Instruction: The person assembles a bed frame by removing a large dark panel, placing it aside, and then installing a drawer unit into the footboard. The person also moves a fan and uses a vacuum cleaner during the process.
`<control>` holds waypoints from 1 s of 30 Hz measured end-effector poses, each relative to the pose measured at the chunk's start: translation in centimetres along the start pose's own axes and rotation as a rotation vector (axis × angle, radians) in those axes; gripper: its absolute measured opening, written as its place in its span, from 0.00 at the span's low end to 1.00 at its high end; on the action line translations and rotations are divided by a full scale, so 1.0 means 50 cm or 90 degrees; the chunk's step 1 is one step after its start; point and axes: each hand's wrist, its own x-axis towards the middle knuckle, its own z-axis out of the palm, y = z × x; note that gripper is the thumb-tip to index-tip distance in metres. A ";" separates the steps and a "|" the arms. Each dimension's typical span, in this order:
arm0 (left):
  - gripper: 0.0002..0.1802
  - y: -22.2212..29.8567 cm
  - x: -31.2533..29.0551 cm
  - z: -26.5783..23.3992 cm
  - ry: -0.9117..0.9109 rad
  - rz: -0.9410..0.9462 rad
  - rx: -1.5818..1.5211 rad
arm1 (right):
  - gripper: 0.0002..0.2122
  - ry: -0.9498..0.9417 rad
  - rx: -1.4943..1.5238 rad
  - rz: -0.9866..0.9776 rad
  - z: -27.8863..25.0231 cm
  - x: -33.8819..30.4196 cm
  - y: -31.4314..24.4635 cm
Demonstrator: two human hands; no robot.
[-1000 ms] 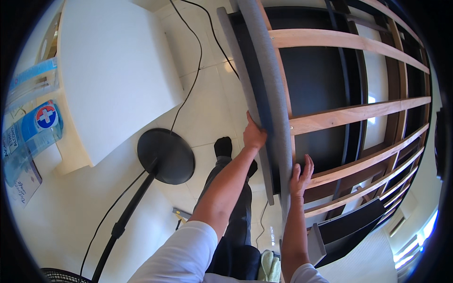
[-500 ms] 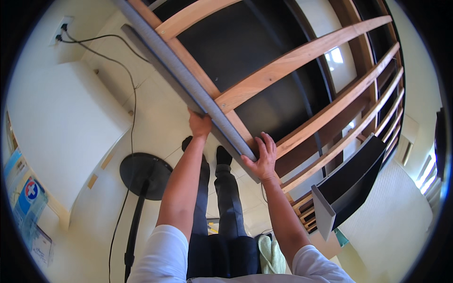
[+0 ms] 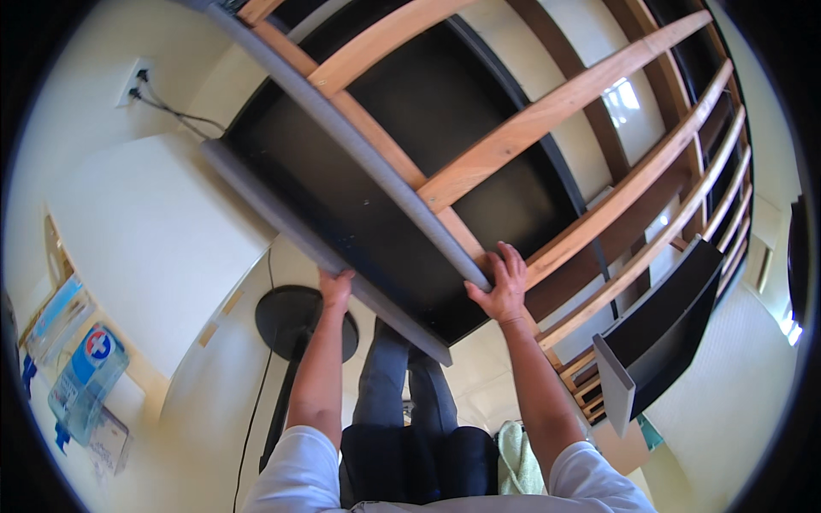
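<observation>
A wide black drawer (image 3: pixel 342 214) with a grey fabric-covered front panel (image 3: pixel 265 201) stands pulled out from under a slatted wooden bed frame. My left hand (image 3: pixel 336 289) is closed on the top edge of that panel, its thumb over the near side and the other fingers mostly hidden. On the corner of the frame's grey padded side rail (image 3: pixel 368 158), my right hand (image 3: pixel 500 284) rests with thumb and fingers spread across the rail and the wood beside it. Light wooden slats (image 3: pixel 539 124) run over the drawer's inner part.
A second drawer (image 3: pixel 663 325) sticks out of the frame at the right. Near my left arm stands a round black base (image 3: pixel 295 312) with a pole. A white panel (image 3: pixel 145 248), a clear bottle (image 3: pixel 88 376) and a wall socket (image 3: pixel 134 81) lie left. A green towel (image 3: pixel 519 457) hangs beside my right leg.
The drawer has slid out toward my legs with my left hand on its front panel, widening the gap from the rail. My right hand has stayed at the rail's corner.
</observation>
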 end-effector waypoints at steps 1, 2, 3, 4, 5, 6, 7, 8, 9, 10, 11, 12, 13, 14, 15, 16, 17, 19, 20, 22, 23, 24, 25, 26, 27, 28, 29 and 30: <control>0.32 0.010 -0.006 0.013 0.008 0.010 0.014 | 0.26 -0.005 -0.005 0.001 0.001 0.002 0.000; 0.31 0.023 -0.007 0.019 0.015 0.020 0.028 | 0.26 -0.016 -0.010 0.000 0.003 0.000 -0.003; 0.32 0.028 -0.001 0.021 0.020 0.030 0.033 | 0.26 -0.013 -0.014 -0.004 0.002 0.001 -0.002; 0.32 0.026 0.001 0.023 0.021 0.036 0.039 | 0.26 -0.013 -0.021 -0.006 0.001 -0.002 -0.003; 0.32 0.023 0.001 0.022 0.022 0.041 0.045 | 0.25 -0.013 -0.020 -0.008 0.004 -0.006 -0.006; 0.32 0.020 0.003 0.019 0.020 0.042 0.048 | 0.25 -0.008 -0.020 -0.011 0.007 -0.003 -0.008; 0.33 0.017 0.004 0.015 0.018 0.043 0.051 | 0.25 -0.002 -0.020 -0.013 0.009 -0.001 -0.008; 0.33 0.014 0.005 0.013 0.015 0.045 0.054 | 0.25 -0.001 -0.020 -0.017 0.008 -0.002 -0.005; 0.34 0.015 0.004 0.015 0.033 0.052 0.077 | 0.25 0.002 -0.019 -0.019 0.007 -0.005 -0.003; 0.34 0.016 0.003 0.020 0.050 0.060 0.101 | 0.25 0.005 -0.017 -0.021 0.007 -0.008 -0.001; 0.34 0.018 0.001 0.023 0.067 0.067 0.125 | 0.25 0.007 -0.013 -0.019 0.008 -0.010 0.000; 0.34 0.017 0.002 0.026 0.077 0.052 0.124 | 0.25 0.012 -0.009 -0.017 0.007 -0.009 0.002; 0.34 0.015 0.003 0.028 0.088 0.038 0.124 | 0.26 0.017 -0.005 -0.014 0.006 -0.009 0.002; 0.34 0.014 0.002 0.029 0.097 0.023 0.125 | 0.25 0.022 -0.004 -0.020 0.006 -0.011 0.002; 0.34 0.011 0.005 0.027 0.080 0.011 0.110 | 0.25 0.026 -0.003 -0.023 0.006 -0.014 0.001; 0.34 0.009 0.008 0.020 0.063 -0.002 0.097 | 0.25 0.031 -0.003 -0.026 0.006 -0.016 0.000; 0.34 0.005 0.008 0.017 0.046 -0.015 0.084 | 0.25 0.030 -0.002 -0.025 0.006 -0.017 0.001; 0.35 0.017 -0.003 0.023 0.020 -0.046 0.036 | 0.25 0.028 -0.002 -0.017 0.008 -0.016 0.005; 0.35 0.022 -0.008 0.028 0.008 -0.062 0.012 | 0.25 0.036 -0.006 -0.023 0.007 -0.017 0.012; 0.35 0.012 0.001 0.017 0.036 -0.019 0.067 | 0.25 0.046 0.008 -0.046 0.011 -0.018 0.004; 0.35 0.004 0.007 0.010 0.051 0.001 0.097 | 0.25 0.052 0.012 -0.049 0.012 -0.016 0.002; 0.35 0.005 0.004 0.015 0.049 -0.025 0.089 | 0.24 0.059 0.010 -0.043 0.011 -0.017 0.007; 0.35 0.013 0.003 0.027 0.046 -0.047 0.079 | 0.24 0.064 -0.002 -0.045 0.009 -0.015 0.011; 0.35 0.023 0.001 0.031 0.042 -0.067 0.069 | 0.24 0.068 0.003 -0.044 0.017 -0.019 0.006; 0.34 0.004 0.016 0.016 0.061 -0.028 0.058 | 0.24 0.074 0.009 -0.051 0.019 -0.017 -0.006; 0.35 -0.001 0.025 0.022 0.048 -0.022 0.061 | 0.24 0.087 0.000 -0.048 0.012 -0.014 -0.002; 0.35 -0.006 0.029 0.021 0.033 -0.014 0.065 | 0.24 0.093 -0.002 -0.056 0.013 -0.015 -0.002; 0.36 -0.005 0.031 0.029 0.011 -0.004 0.071 | 0.23 0.100 -0.002 -0.045 0.011 -0.017 0.002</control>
